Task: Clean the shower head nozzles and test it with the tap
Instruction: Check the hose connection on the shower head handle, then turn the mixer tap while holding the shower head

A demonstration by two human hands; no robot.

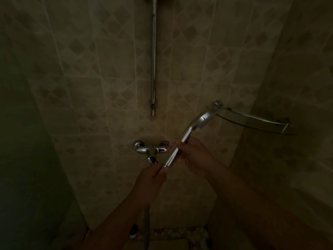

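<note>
The room is dim, and the tap [152,150] on the tiled wall [108,87] serves here as the landmark. The shower head [191,134] is held in the air just to the right of the tap, tilted, with its wide end up and to the right and its handle end down and to the left. The right hand [194,156] is right of the tap; its fingers are curled round the middle of the handle. The left hand [151,179] is just below the tap, and its fingers pinch the lower end of the handle, where the hose [147,219] begins. The hose hangs down from there, below the tap. Straight above the tap a chrome rail [153,56] runs up the wall. Up and to the right of the tap, a corner shelf [252,120] is fixed in the corner, and the wide end of the shower head is just in front of its left end.
</note>
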